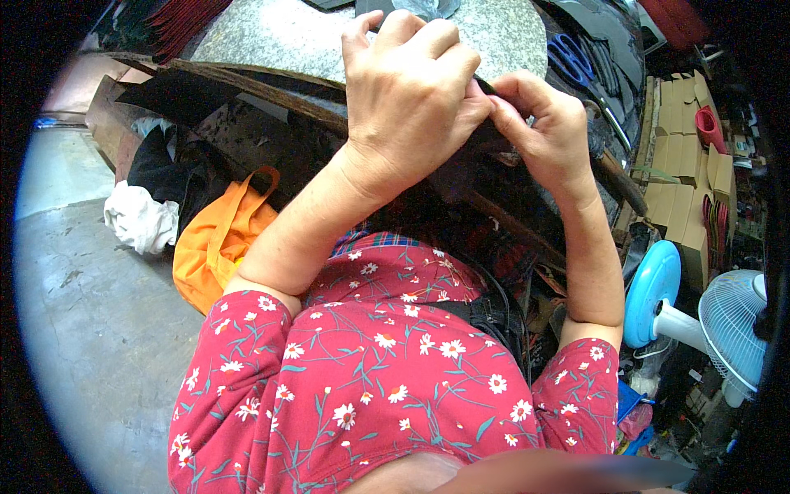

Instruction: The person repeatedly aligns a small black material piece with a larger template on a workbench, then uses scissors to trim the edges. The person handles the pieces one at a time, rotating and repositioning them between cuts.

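Two hands at work over a granite slab [271,33], which lies beyond and to the left of them. Entries, large to small:

- Wooden bench edge [271,86]: dark, worn, running under both wrists from left to right.
- Orange bag [216,243]: below and left of the left forearm, beside a white cloth [140,218].
- Blue fan [658,296]: low on the right, near the right elbow, with a white fan [732,329] just beside it.
- Cardboard boxes [679,165]: stacked to the right of the right hand.
- Left hand [407,90]: fingers curled down, pressing on a dark strip of material [494,140].
- Right hand [543,123]: thumb and forefinger pinching the same strip, touching the left hand's fingers.
- Dark strip: held between both hands at the bench edge, mostly hidden by them.
- Blue scissors [572,58]: on the slab just beyond the right hand.
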`<state>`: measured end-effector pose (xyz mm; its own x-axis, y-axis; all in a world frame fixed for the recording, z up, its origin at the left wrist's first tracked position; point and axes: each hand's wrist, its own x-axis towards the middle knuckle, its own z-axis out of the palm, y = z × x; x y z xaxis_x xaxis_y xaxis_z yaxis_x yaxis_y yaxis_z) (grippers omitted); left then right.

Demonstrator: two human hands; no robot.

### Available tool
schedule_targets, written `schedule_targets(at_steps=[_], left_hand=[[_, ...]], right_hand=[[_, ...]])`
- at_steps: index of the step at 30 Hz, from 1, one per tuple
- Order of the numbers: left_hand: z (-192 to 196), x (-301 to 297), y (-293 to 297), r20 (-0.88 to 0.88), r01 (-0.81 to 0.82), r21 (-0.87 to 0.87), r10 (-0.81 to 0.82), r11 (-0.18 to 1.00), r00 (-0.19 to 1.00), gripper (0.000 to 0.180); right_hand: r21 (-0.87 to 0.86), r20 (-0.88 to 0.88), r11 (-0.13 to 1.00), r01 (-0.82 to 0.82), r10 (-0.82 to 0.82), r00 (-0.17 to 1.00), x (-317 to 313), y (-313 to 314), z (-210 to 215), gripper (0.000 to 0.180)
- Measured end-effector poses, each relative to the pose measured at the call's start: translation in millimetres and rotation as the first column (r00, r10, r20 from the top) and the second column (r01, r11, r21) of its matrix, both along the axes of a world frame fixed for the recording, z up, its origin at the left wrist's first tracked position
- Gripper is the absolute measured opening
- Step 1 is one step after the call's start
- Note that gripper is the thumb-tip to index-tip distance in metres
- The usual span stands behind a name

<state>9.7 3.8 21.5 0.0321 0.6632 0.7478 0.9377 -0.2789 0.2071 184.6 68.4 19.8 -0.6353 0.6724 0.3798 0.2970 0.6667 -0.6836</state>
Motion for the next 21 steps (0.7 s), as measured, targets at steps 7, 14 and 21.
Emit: schedule_targets(at_steps=[7,14,21], left_hand=[[13,3,1,0.145,0.135,0.170,-0.160,0.976,0.976,0.013],[-9,-1,5,0.634,0.481,0.458,-0.654,0.747,0.412,0.025],[-29,-19,-4,0.569,0.544,0.080,-0.487,0.835,0.663,0.026]], right_hand=[[0.030,-0.111,0.998,0.052,-0.048,0.993,9,-2,18,0.008],[-0.743,-0.276,0.652,-0.149,-0.096,0.956,12,15,-1,0.064],[-0.690,-0.391,0.674,-0.264,-0.040,0.920,26,21,2,0.046]])
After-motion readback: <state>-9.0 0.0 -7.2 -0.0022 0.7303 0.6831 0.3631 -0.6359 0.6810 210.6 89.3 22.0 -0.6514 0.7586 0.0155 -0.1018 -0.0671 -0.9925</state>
